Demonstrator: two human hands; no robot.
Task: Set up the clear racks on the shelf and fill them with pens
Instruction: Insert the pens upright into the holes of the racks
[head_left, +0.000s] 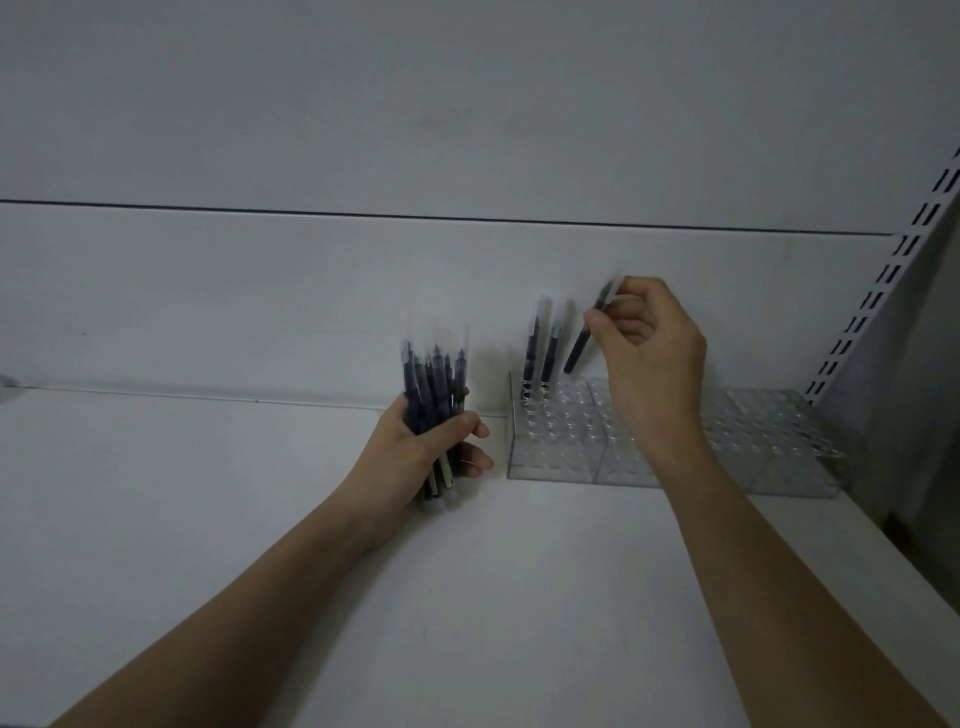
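Clear racks with rows of round holes stand side by side on the white shelf, against the back wall at the right. Two dark pens stand upright in the back left holes of the leftmost rack. My right hand pinches a single dark pen, tilted, its lower end just above the rack's back row. My left hand grips a bundle of several dark pens upright, left of the racks.
A white back panel rises behind the shelf. A slotted metal upright runs diagonally at the right edge, where the shelf ends. A second clear rack extends rightward toward that upright.
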